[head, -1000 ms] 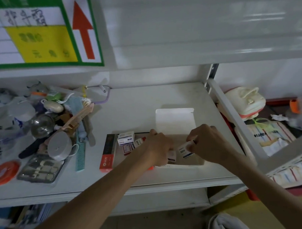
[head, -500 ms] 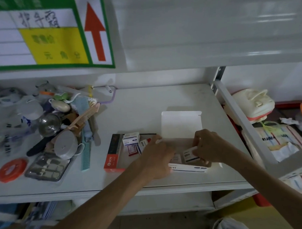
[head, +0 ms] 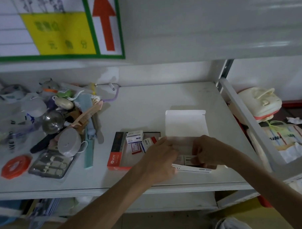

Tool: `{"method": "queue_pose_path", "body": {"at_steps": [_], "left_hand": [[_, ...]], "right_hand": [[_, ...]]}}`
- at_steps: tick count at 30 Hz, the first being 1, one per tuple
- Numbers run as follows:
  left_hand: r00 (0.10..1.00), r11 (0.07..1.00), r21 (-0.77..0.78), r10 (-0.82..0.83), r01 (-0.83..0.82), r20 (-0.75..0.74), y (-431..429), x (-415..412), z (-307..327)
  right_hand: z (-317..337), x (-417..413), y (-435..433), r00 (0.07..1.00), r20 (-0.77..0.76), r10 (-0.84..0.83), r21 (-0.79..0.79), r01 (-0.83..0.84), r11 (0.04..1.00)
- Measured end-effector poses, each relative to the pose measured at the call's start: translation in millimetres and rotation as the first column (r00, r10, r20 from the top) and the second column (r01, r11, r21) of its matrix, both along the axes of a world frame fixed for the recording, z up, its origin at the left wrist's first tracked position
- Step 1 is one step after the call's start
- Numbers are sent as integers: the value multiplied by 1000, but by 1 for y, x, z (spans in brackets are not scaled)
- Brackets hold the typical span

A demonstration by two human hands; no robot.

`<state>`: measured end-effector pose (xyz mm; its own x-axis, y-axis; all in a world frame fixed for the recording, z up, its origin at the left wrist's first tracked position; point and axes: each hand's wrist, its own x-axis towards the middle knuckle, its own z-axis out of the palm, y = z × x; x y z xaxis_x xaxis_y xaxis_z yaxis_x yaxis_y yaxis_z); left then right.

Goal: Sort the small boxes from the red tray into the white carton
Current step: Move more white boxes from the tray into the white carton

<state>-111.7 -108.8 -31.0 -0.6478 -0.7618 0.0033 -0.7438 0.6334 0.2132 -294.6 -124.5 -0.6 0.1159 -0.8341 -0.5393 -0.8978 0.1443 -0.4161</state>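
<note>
Right hand: I read it curled low inside the white carton, fingertips pinched on a small box that sits on the carton floor.
Left hand: at 9 o'clock of that box, fingers bent over the carton's left wall; whether it grips anything, I cannot tell.
Carton contents: two small boxes side by side between my hands; the rest is hidden.
Red tray: at 9 o'clock of the carton, touching it; several boxes remain at its 12 o'clock end.
Progress: I judge it partway, one box being seated, the tray's boxes left.
</note>
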Motion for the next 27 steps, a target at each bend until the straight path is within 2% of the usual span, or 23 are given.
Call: {"method": "queue_pose_path", "body": {"at_steps": [2, 4, 6, 8, 10, 13, 14, 17, 20, 23, 27], "left_hand": [[971, 985, 167, 5, 37, -240, 4, 8, 1], [910, 976, 218, 75, 17, -408, 5, 17, 5], [794, 976, 176, 205, -125, -573, 0, 30, 9], [660, 928, 125, 340, -351, -670, -10, 49, 11], [647, 844, 87, 467, -529, -603, -25, 69, 8], [627, 701, 273, 712, -659, -315, -43, 97, 5], [645, 685, 319, 727, -655, -238, -47, 104, 7], [784, 756, 362, 613, -545, -99, -51, 109, 15], [830, 801, 354, 548, -483, -109, -51, 104, 11], [844, 861, 221, 499, -458, -197, -52, 108, 3], [834, 869, 153, 495, -471, -245, -46, 112, 2]], "right_hand": [[-2, 0, -2, 1000, 27, -7, 4, 6, 1000], [-5, -2, -6, 1000, 20, -5, -49, 6, 999], [-5, 0, -7, 1000, 13, -28, -188, 29, 982], [0, 8, -6, 993, 95, -69, -343, 98, 934], [6, 21, -3, 979, 200, -29, -463, 121, 878], [16, 48, -3, 952, 263, 157, -530, 6, 848], [17, 58, -4, 940, 265, 214, -536, -40, 843], [13, 86, -13, 919, 225, 324, -546, -156, 823], [-1, 110, -25, 899, 56, 435, -510, -349, 786], [-8, 125, -29, 855, -219, 469, -444, -516, 733], [-15, 132, -28, 839, -358, 410, -418, -536, 733]]}}
